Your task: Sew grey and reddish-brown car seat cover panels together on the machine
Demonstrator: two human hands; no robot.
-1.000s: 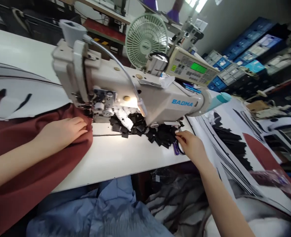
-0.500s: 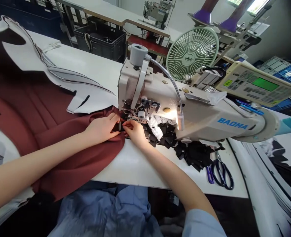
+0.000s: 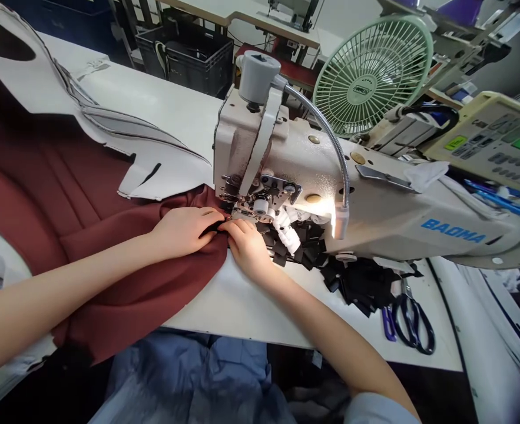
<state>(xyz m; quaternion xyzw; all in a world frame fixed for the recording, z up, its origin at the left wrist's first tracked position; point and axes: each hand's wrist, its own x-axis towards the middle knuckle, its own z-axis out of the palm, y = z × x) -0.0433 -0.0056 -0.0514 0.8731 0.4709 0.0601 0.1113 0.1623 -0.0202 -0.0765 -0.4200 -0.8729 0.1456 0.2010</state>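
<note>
A dark red fabric (image 3: 109, 235) lies across the white sewing table (image 3: 224, 300), its edge under the needle of a cream sewing machine (image 3: 330, 194). My left hand (image 3: 184, 229) rests on the fabric beside the presser foot, fingers curled and pressing the cloth down. My right hand (image 3: 246, 244) pinches at the fabric edge just in front of the needle, fingertips meeting those of the left hand. What it pinches is hidden. A heap of small black fabric tabs (image 3: 352, 280) lies under the machine arm, right of my right hand.
Black-handled scissors (image 3: 412, 321) lie at the table's right front. A green fan (image 3: 370, 68) and a control panel (image 3: 498, 141) stand behind the machine. A gooseneck lamp (image 3: 339, 218) lights the needle area. White and red panels (image 3: 87, 123) lie at left. A black crate (image 3: 184, 53) sits beyond.
My right hand came from the black tabs near the scissors to the needle, meeting the left hand on the red fabric. The view swung left and closer.
</note>
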